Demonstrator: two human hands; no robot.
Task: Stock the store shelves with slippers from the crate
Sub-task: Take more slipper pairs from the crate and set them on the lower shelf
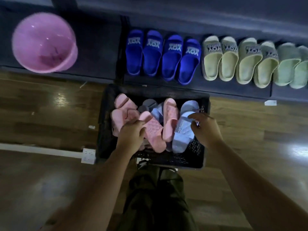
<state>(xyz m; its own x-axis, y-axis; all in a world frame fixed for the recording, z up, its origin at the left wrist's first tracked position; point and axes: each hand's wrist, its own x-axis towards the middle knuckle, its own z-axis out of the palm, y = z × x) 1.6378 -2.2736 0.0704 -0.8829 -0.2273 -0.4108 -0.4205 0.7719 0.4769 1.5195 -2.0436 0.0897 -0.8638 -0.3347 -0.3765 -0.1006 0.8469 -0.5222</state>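
A black perforated crate [168,161] stands on the floor below the shelf and holds several pink, light blue and grey slippers. My left hand [131,133] reaches into it. Its fingers curl down between a stack of pink slippers [120,117] and a quilted pink slipper [154,135], with the fingertips hidden. My right hand [205,129] hovers at the right side of a light blue slipper [180,134], thumb and fingers spread apart and holding nothing. On the dark shelf [216,87] stand blue slippers [162,56] and pale green slippers [240,60] in a row.
A pink plastic basin [44,42] sits on the shelf section at the left. A white power strip [88,155] and its cable lie on the wooden floor left of the crate. My legs in dark trousers [158,197] are right behind the crate.
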